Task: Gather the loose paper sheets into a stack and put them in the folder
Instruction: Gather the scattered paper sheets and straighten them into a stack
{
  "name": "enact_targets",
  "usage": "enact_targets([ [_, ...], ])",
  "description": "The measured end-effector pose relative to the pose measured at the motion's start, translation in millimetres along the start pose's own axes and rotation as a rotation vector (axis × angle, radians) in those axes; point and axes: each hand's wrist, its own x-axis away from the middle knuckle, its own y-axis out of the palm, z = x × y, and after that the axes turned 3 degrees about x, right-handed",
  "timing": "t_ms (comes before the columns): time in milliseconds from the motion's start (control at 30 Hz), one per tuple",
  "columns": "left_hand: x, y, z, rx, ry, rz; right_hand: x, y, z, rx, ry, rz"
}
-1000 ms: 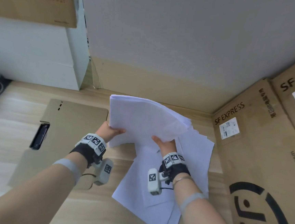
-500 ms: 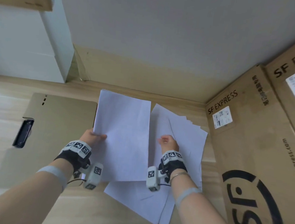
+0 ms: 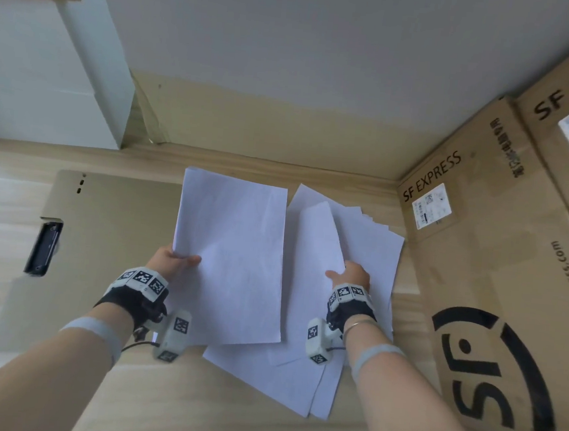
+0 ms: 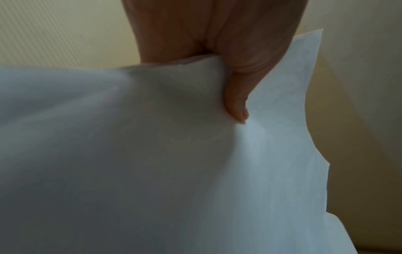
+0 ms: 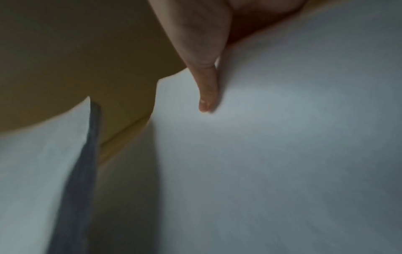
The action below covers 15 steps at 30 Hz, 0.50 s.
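Left hand: fingers pinch the gathered stack by one edge; it could sag and fan.
Right hand: fingers grip a loose sheet at 3 o'clock; neighbours could drag off the counter.

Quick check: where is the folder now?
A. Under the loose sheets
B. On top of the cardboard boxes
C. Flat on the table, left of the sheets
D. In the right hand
C: the folder lies flat on the table, left of the held sheets.
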Motion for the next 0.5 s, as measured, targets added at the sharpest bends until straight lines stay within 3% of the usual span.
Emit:
enact_targets([
  [267, 7, -5, 3, -0.01, 0.024, -0.031, 39, 4, 28, -0.165, 0.239, -0.135],
  [500, 13, -1, -6, -0.023, 0.013, -0.051, 69, 34, 37, -0.049, 0.335, -0.075],
])
